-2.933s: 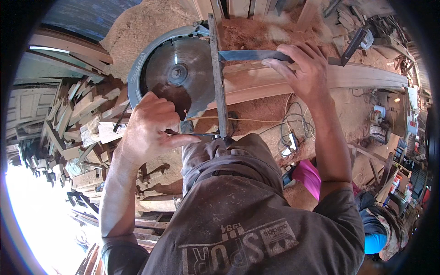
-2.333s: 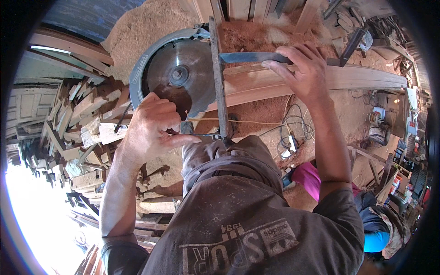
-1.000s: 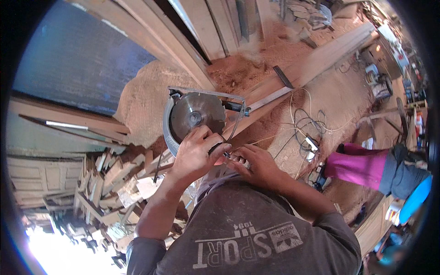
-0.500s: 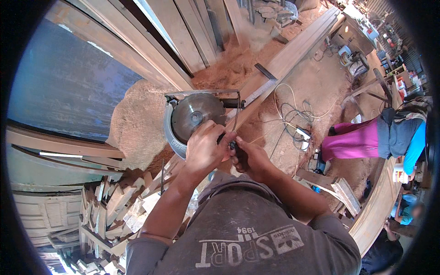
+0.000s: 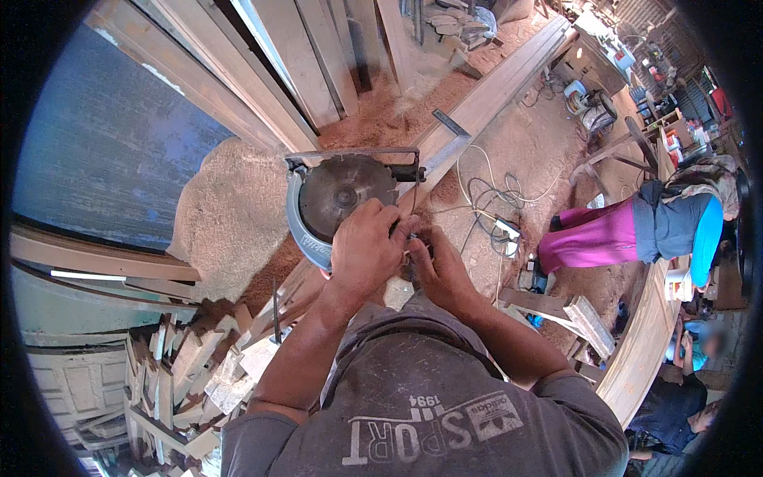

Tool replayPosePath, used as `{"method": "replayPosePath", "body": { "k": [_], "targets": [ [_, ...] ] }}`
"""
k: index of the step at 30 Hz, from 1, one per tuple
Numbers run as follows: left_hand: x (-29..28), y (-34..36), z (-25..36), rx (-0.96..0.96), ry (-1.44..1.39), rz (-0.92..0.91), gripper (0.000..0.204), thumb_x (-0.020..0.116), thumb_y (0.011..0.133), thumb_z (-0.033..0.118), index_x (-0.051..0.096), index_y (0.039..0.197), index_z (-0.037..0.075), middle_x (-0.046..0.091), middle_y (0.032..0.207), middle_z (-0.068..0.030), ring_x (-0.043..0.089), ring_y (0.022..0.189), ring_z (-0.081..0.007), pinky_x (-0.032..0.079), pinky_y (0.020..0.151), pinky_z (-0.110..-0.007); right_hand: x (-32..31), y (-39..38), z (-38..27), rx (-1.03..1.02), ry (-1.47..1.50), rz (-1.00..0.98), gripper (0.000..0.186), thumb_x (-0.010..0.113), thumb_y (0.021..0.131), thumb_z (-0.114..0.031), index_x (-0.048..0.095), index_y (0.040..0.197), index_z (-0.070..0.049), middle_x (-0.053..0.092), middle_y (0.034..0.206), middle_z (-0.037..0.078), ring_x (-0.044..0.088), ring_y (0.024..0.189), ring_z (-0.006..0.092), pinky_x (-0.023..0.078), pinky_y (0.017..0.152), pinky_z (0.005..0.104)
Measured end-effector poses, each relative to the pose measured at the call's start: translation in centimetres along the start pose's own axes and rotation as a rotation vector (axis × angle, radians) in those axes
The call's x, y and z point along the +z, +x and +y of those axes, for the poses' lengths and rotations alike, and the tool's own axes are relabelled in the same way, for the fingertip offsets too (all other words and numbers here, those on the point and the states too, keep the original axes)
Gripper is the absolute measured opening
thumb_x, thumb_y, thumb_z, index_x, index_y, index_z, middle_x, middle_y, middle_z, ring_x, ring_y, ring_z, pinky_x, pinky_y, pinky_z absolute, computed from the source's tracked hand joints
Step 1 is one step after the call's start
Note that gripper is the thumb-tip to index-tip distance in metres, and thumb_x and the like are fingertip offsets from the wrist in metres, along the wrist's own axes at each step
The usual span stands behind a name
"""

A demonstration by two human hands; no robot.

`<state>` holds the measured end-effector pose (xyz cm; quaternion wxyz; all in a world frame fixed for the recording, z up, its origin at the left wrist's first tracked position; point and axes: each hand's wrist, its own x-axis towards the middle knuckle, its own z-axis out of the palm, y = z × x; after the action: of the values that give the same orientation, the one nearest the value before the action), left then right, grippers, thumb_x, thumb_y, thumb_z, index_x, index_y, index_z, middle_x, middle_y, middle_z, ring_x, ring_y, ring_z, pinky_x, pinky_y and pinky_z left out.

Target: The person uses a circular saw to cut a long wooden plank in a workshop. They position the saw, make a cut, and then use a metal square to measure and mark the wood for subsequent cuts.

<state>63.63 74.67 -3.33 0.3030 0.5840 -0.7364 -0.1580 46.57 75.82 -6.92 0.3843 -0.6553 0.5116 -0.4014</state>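
Observation:
In front of me a circular saw [image 5: 300, 215] has its round, dark blade [image 5: 345, 194] facing up, with a grey curved guard and a flat metal base edge beyond it. My left hand [image 5: 367, 248] overlaps the near edge of the blade, its fingers bent and closed. Just right of it, my right hand [image 5: 442, 267] is closed too, thumb and fingers pinched together. The fingertips of both hands meet around something small beside the saw; my fingers hide most of it. A long plank [image 5: 493, 87] runs away beyond the saw, with a try square [image 5: 450, 122] lying across it.
Tangled cables and a white power strip [image 5: 506, 235] lie on the dusty floor to the right. A person in pink trousers [image 5: 590, 243] bends over nearby; other people are at the far right. Offcuts [image 5: 187, 358] pile up at lower left. Boards [image 5: 238, 71] lean at upper left.
The view has shifted slightly, so the surroundings sit further left. My right hand has turned and its fingers are drawn in closer to the left hand's fingertips. The saw stays in front of me.

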Motion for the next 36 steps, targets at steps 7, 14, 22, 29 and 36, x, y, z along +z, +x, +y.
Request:
{"method": "replayPosePath", "body": {
  "k": [7, 14, 22, 29, 36],
  "targets": [
    [-0.2, 0.1, 0.7, -0.048, -0.021, 0.039, 0.03, 0.069, 0.099, 0.036, 0.072, 0.095, 0.006, 0.062, 0.09, -0.016, 0.066, 0.09, -0.0383, 0.054, 0.079, -0.052, -0.3, 0.3, 0.5, 0.422, 0.443, -0.153, 0.042, 0.042, 0.114, -0.041, 0.062, 0.11, -0.004, 0.061, 0.088, 0.008, 0.06, 0.074, 0.0267, 0.049, 0.065, 0.0413],
    [-0.4, 0.2, 0.9, -0.06, -0.033, 0.04, 0.025, 0.069, 0.098, 0.033, 0.074, 0.106, 0.01, 0.062, 0.09, -0.0144, 0.067, 0.088, -0.037, 0.055, 0.078, -0.051, -1.4, 0.0, -0.4, -0.231, -0.4, -0.074, 0.029, 0.046, 0.113, -0.023, 0.062, 0.11, 0.001, 0.065, 0.101, 0.021, 0.066, 0.086, 0.0457, 0.052, 0.073, 0.0521],
    [0.4, -0.3, 1.2, -0.05, -0.035, 0.106, 0.029, 0.067, 0.096, 0.028, 0.071, 0.12, 0.011, 0.064, 0.094, -0.0136, 0.068, 0.092, -0.0358, 0.056, 0.081, -0.05, -0.3, 0.0, 0.5, 0.072, -0.114, -0.183, 0.031, 0.054, 0.105, -0.022, 0.061, 0.124, 0.002, 0.072, 0.11, 0.026, 0.071, 0.104, 0.0442, 0.055, 0.088, 0.0505],
    [0.8, -0.9, 0.7, -0.04, -0.001, 0.157, 0.048, 0.066, 0.095, 0.027, 0.062, 0.139, 0.01, 0.065, 0.097, -0.012, 0.07, 0.096, -0.0324, 0.057, 0.086, -0.045, -0.2, 0.1, 2.3, 0.305, 0.055, -0.154, 0.054, 0.029, 0.119, -0.041, 0.059, 0.134, 0.001, 0.067, 0.119, 0.009, 0.062, 0.103, 0.0145, 0.05, 0.086, 0.0314],
    [1.1, -1.2, 0.9, -0.093, -0.018, 0.149, 0.033, 0.068, 0.087, 0.023, 0.069, 0.115, 0.007, 0.066, 0.098, -0.011, 0.07, 0.099, -0.0294, 0.058, 0.084, -0.043, 0.8, -0.1, 0.2, 0.306, 0.147, -0.207, 0.052, 0.035, 0.117, -0.04, 0.04, 0.154, -0.003, 0.054, 0.145, 0.014, 0.059, 0.128, 0.022, 0.052, 0.105, 0.037]
  ]
}}
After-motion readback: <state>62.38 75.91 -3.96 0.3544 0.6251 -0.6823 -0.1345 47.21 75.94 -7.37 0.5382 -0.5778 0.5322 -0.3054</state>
